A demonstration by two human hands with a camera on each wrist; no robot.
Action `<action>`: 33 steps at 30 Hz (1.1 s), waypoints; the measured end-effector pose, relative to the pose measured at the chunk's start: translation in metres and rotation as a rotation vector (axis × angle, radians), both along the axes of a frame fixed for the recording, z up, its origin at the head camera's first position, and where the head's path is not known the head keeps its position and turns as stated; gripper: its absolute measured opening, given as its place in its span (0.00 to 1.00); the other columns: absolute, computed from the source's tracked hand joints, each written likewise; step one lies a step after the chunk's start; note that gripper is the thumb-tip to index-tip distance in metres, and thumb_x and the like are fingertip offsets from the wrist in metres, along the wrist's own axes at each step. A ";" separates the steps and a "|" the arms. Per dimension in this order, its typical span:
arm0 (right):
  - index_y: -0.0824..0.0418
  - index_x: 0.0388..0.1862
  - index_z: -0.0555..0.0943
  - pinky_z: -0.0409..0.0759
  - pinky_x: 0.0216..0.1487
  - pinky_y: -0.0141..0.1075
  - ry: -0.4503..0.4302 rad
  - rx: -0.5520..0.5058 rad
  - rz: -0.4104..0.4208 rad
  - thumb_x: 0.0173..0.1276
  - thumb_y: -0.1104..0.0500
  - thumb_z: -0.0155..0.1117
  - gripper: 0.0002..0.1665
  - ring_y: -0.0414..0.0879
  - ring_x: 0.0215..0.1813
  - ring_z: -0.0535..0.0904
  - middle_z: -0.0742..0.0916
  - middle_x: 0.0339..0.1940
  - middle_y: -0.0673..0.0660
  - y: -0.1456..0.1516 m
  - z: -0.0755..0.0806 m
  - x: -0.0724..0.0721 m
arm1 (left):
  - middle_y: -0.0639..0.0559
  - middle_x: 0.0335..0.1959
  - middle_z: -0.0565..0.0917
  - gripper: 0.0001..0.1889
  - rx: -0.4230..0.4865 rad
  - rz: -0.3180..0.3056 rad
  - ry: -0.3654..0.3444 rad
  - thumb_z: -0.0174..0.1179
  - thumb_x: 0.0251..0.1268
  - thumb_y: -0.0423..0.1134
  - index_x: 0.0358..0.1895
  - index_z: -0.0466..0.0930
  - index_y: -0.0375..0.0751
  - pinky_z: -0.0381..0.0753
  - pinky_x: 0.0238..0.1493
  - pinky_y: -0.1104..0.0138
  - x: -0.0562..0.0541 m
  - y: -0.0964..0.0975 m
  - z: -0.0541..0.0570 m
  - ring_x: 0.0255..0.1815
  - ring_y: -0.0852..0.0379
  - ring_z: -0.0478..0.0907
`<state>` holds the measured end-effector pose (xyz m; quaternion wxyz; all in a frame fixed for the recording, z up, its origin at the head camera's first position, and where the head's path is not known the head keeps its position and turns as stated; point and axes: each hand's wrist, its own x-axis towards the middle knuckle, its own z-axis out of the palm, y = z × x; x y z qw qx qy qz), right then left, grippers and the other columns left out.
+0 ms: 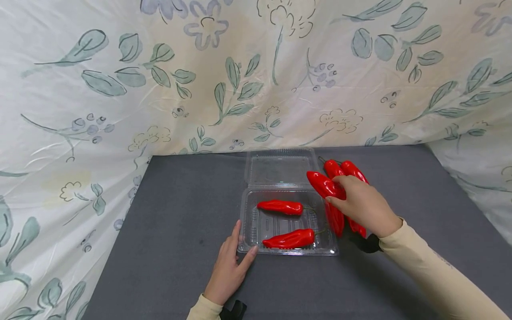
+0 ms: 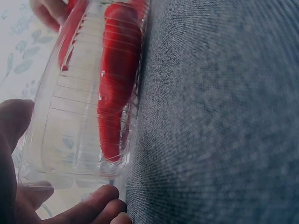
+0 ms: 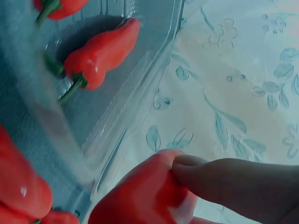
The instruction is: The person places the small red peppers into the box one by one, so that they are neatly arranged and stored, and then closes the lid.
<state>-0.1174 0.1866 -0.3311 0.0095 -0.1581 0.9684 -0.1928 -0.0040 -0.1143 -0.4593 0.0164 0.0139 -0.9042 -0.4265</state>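
Grey tabletop (image 1: 184,200), floral cloth (image 1: 120,111) behind | your right hand (image 1: 365,205) pinches a red pepper (image 1: 322,183), slanting forward-left by the far-right corner of the clear tray (image 1: 288,254) | your left hand (image 1: 229,266), fingers spread, touches the tray's left side | two trayed peppers (image 1: 289,239) lie crosswise

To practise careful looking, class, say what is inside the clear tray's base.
One red pepper lies nearer the lid, another red pepper nearer the front. The clear tray's floor directly beneath them is covered and cannot be seen.

This looks like a curtained-off workspace: floral cloth (image 1: 248,44) surrounds a grey tabletop (image 1: 192,200).
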 end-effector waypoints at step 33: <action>0.65 0.54 0.79 0.82 0.39 0.41 0.065 0.057 0.224 0.50 0.55 0.78 0.33 0.49 0.41 0.79 0.85 0.42 0.58 -0.056 -0.021 0.000 | 0.47 0.58 0.74 0.43 0.001 -0.010 0.002 0.56 0.65 0.60 0.77 0.46 0.51 0.76 0.46 0.58 0.000 -0.002 0.000 0.59 0.51 0.67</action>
